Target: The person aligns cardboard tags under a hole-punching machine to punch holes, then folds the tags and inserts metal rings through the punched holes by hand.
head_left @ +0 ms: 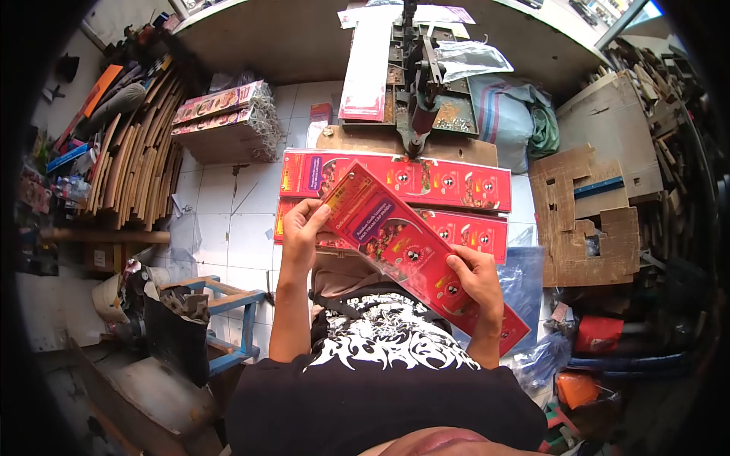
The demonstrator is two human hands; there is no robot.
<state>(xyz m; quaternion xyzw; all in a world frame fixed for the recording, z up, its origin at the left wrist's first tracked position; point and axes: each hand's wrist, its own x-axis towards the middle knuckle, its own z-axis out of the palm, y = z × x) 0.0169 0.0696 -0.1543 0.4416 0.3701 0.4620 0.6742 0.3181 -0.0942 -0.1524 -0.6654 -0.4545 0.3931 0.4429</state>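
Note:
A long red printed strip [414, 254] with food pictures and a purple label slants across my lap, its upper left end raised. My left hand [306, 222] pinches its left edge near the upper end, thumb on top. My right hand [475, 280] grips the strip's right edge lower down, thumb on the face and fingers hidden beneath. Just beyond lie a stack of similar red strips [449, 184] and a second stack [479, 234], partly covered by the held one. A dark metal press [424, 106] stands behind them, its lower tip close above the far stack's edge.
Behind the press is a compartmented metal tray [456, 114] with small metal bits. Bundled printed strips [220, 114] sit at the back left, near stacked boards [137, 144]. A blue stool frame [236, 311] stands at my left. Cut cardboard [585, 251] and a filled sack [502, 114] are at right.

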